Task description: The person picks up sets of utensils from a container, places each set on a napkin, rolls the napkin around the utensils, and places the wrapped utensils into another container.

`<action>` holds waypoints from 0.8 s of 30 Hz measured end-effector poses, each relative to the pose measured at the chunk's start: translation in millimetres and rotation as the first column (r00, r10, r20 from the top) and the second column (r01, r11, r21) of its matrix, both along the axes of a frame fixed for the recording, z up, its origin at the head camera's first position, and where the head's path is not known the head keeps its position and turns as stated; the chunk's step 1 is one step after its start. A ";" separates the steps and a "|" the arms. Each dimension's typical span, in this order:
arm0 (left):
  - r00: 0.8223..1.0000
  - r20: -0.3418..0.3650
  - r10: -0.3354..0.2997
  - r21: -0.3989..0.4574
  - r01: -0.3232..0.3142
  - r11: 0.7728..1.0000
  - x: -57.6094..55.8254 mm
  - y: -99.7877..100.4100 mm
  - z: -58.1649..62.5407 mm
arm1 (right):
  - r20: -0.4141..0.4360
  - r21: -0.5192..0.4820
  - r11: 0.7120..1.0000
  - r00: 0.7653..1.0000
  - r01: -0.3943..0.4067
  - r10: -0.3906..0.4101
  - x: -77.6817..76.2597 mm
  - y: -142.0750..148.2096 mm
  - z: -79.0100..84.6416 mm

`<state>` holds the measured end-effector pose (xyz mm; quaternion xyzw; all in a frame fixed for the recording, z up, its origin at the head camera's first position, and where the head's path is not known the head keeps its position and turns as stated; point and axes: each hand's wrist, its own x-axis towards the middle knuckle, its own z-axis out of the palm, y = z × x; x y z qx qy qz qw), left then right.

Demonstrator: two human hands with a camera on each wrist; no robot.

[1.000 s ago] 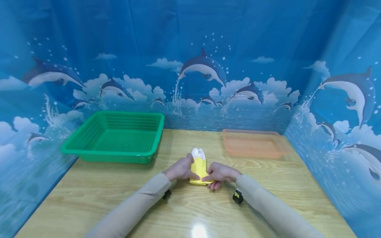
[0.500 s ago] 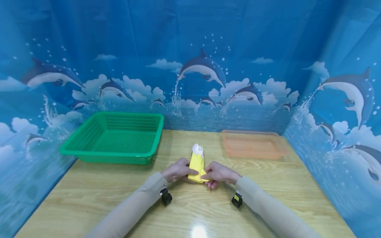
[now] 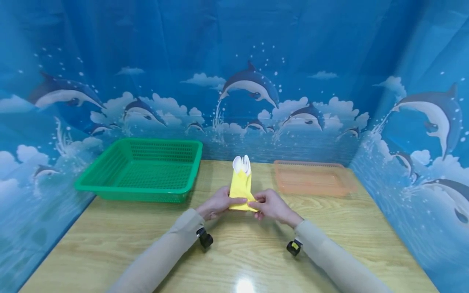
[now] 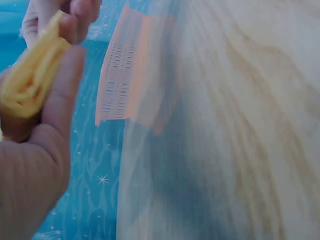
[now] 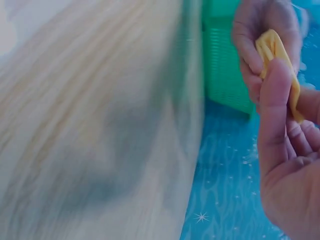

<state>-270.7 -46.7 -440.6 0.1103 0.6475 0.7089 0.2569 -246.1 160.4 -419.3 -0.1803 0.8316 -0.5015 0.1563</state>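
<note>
A folded yellow napkin (image 3: 239, 186) stands tilted up between my two hands in the head view. From its top poke a white spoon (image 3: 237, 164) and a white fork (image 3: 246, 165); their handles are hidden inside the cloth. My left hand (image 3: 219, 202) grips the napkin's left side near the bottom, thumb across the front. With thumb and fingers, my right hand (image 3: 272, 206) pinches a loose corner at the lower right. The left wrist view shows the rolled layers at the napkin's lower end (image 4: 27, 92); in the right wrist view the pinched corner (image 5: 295, 102) sticks out.
A green basket (image 3: 188, 179) stands at the back left of the wooden table (image 3: 234, 256). At the back right lies a shallow orange tray (image 3: 311, 189). A blue dolphin-print curtain (image 3: 234, 36) encloses the back and sides.
Both hands have lifted the napkin up and away from the table, bringing it more upright. Spoon and fork now stand higher in view. Basket and tray have stayed put.
</note>
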 end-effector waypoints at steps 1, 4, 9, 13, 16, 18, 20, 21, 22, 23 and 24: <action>1.000 -0.007 -0.004 0.017 0.004 1.000 -0.1 -0.1 1.1 | 0.017 -0.023 1.000 1.000 0.000 0.000 0.4 0.7 2.6; 0.999 -0.052 -0.003 0.016 0.004 1.000 1.4 -0.2 4.7 | 0.060 -0.064 0.998 0.998 0.009 -0.005 1.4 2.9 7.8; 0.992 -0.118 0.040 -0.035 -0.044 0.998 6.3 0.9 9.6 | 0.063 -0.007 1.000 0.998 0.008 -0.007 4.7 5.5 9.2; 0.987 -0.143 0.075 -0.047 -0.083 0.995 7.7 3.0 10.5 | 0.069 -0.021 1.000 0.998 0.000 0.002 5.8 6.6 7.2; 0.987 -0.140 0.074 -0.044 -0.081 0.996 8.5 3.8 9.5 | 0.108 -0.074 0.997 0.994 -0.013 0.021 5.6 7.6 6.7; 0.989 -0.131 0.066 -0.042 -0.072 0.997 9.2 4.1 8.3 | 0.151 -0.109 0.994 0.987 -0.030 0.046 5.5 8.8 7.5; 0.992 -0.110 0.054 -0.022 -0.057 0.998 10.1 4.6 7.6 | 0.201 -0.144 0.988 0.977 -0.047 0.076 5.2 10.6 8.2; 0.994 -0.098 0.050 -0.012 -0.051 0.999 10.6 4.8 7.5 | 0.225 -0.163 0.985 0.970 -0.053 0.089 5.0 11.5 8.4; 0.995 -0.088 0.044 0.002 -0.044 0.999 11.1 5.2 7.5 | 0.247 -0.180 0.982 0.964 -0.057 0.101 4.5 12.6 8.4; 0.996 -0.076 0.038 0.015 -0.037 0.999 11.5 5.5 7.6 | 0.271 -0.199 0.978 0.956 -0.059 0.113 4.3 13.7 8.3; 0.997 -0.068 0.033 0.026 -0.032 0.999 12.0 5.8 7.9 | 0.291 -0.214 0.975 0.949 -0.060 0.122 3.8 14.8 7.7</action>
